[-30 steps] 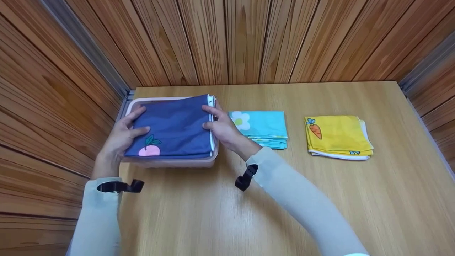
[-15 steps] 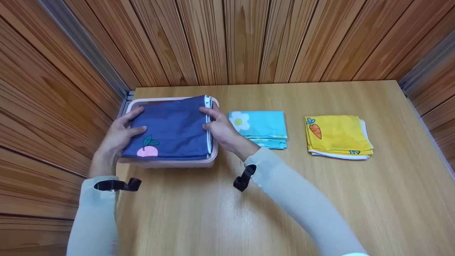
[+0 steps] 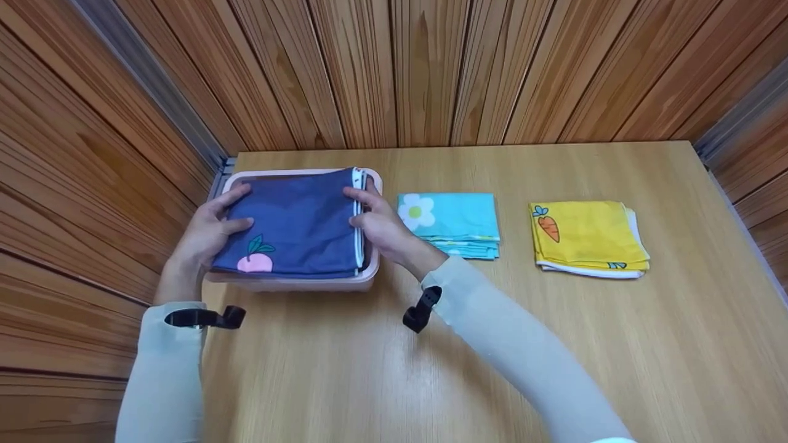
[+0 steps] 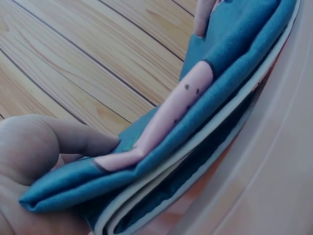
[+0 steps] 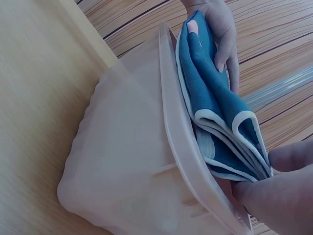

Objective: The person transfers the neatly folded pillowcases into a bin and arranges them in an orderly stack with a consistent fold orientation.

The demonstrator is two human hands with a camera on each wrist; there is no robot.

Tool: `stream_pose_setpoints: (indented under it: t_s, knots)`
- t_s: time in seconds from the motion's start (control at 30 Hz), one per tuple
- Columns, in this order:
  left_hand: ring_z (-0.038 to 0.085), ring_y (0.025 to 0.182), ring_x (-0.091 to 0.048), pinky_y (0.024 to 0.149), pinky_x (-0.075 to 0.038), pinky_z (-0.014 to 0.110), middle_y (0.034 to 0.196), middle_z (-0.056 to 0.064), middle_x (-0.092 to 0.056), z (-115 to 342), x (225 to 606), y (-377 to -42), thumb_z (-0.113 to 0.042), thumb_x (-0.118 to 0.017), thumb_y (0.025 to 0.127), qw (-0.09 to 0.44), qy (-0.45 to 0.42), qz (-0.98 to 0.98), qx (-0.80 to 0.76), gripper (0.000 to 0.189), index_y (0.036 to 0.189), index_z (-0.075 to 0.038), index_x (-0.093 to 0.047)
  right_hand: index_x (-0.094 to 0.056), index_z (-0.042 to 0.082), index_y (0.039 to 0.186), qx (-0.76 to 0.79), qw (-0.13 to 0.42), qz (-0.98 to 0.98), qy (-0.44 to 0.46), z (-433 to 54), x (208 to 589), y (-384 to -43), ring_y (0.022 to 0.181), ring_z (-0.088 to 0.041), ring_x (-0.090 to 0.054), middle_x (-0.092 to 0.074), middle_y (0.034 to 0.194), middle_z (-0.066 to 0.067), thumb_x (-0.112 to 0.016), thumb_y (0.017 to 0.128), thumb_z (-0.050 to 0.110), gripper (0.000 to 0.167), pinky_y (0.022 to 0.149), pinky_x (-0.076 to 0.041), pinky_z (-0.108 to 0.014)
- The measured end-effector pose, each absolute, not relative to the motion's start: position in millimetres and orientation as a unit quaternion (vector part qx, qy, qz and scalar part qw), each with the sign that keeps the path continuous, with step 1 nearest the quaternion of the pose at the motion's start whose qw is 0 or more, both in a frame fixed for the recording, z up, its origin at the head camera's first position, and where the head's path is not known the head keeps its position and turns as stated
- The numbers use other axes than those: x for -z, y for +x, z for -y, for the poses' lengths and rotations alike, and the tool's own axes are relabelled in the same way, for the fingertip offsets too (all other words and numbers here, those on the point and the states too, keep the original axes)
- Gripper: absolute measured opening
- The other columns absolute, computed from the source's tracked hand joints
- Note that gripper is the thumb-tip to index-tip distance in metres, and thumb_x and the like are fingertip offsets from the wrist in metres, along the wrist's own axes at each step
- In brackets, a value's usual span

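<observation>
A folded dark-blue cloth (image 3: 295, 224) with white edging and a pink fruit print lies level over the mouth of a pale pink plastic bin (image 3: 289, 285). My left hand (image 3: 206, 234) grips its left side, thumb on top, with part of the hand under the fold in the left wrist view. At the opposite side my right hand (image 3: 388, 227) pinches the white-edged layers between thumb and fingers. In the right wrist view the cloth's folds (image 5: 210, 93) sit right along the bin's rim (image 5: 178, 132). The bin's inside is mostly hidden under the cloth.
Right of the bin lies a turquoise folded cloth (image 3: 458, 215) with a white flower. Farther right is a yellow folded cloth (image 3: 585, 231) with a carrot print. Wood-plank walls (image 3: 425, 74) stand behind and at the left of the wooden table (image 3: 345, 369).
Both hands have shifted the blue cloth slightly left, the right hand moving with its edge. More of the bin's right rim shows now. The other two cloths stay in place.
</observation>
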State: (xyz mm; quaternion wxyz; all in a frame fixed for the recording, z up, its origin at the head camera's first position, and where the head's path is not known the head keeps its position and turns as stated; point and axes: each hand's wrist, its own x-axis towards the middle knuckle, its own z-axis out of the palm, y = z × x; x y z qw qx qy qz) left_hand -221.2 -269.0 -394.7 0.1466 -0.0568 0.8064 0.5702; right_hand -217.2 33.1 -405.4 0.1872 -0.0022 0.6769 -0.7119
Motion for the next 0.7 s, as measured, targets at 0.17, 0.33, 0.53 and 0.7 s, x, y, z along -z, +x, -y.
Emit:
stream_pose_setpoints:
  t_s: [0.17,0.33,0.53,0.7]
  knots:
    - [0.037,0.141,-0.033,0.088,-0.051,0.022,0.171,0.008,-0.006,267.5,394.9,-222.6,-0.008,-0.056,0.103,0.149,-0.052,-0.813,-0.561,0.064,0.160,-0.029,-0.035,-0.049,0.010,0.151,0.706,0.197,-0.680,0.006,-33.2,403.2,-216.1,0.156,-0.019,0.005,0.005,0.172,-0.006,-0.049,0.094,-0.012,0.061,0.125,-0.007,-0.034]
    - [0.038,0.141,-0.033,0.094,-0.049,0.027,0.171,0.008,-0.005,266.8,396.3,-222.7,-0.009,-0.056,0.104,0.155,-0.056,-0.816,-0.554,0.063,0.159,-0.031,-0.036,-0.050,0.012,0.151,0.701,0.204,-0.684,0.004,-32.6,403.5,-215.2,0.156,-0.019,0.004,0.005,0.172,-0.006,-0.049,0.095,-0.012,0.061,0.126,-0.006,-0.035]
    - [0.034,0.145,-0.029,0.107,-0.041,0.037,0.171,0.006,-0.008,266.4,397.8,-223.2,-0.006,-0.055,0.103,0.153,-0.056,-0.810,-0.564,0.064,0.160,-0.029,-0.035,-0.049,0.008,0.151,0.700,0.193,-0.688,-0.012,-31.1,404.0,-215.0,0.156,-0.021,0.004,0.003,0.171,-0.009,-0.051,0.093,-0.013,0.062,0.125,-0.008,-0.034]
    - [0.034,0.149,-0.024,0.120,-0.026,0.051,0.171,0.004,-0.015,262.2,398.1,-225.2,-0.012,-0.058,0.103,0.147,-0.069,-0.803,-0.573,0.066,0.162,-0.024,-0.031,-0.047,0.007,0.152,0.689,0.188,-0.700,-0.012,-29.8,400.5,-215.0,0.157,-0.022,-0.002,-0.005,0.171,-0.012,-0.055,0.091,-0.011,0.064,0.125,-0.010,-0.035]
